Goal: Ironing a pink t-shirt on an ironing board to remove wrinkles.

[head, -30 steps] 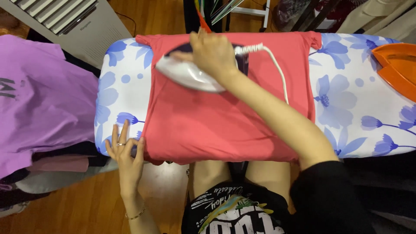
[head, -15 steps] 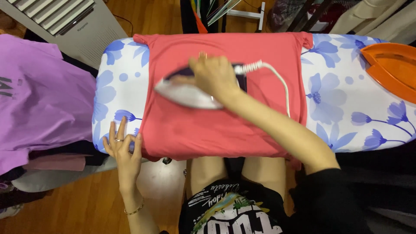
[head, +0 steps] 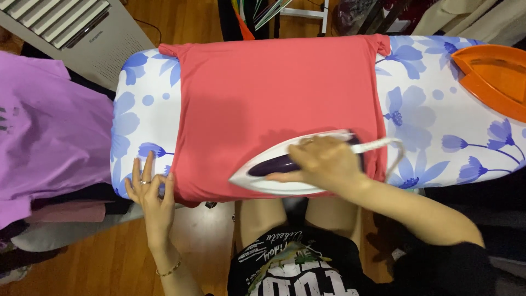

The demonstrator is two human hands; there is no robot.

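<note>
Since earlier, iron [head: 285, 171] slid to shirt's [head: 274, 98] 6 o'clock edge, nose at 9; right hand [head: 323, 161] clenches handle, left hand [head: 150, 189] flat, released.

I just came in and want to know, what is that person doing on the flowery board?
A person is ironing. Their right hand grips a white and purple iron on a red shirt spread over the ironing board. Their left hand presses the shirt's near left corner. An orange iron rest sits at the right end.
</note>
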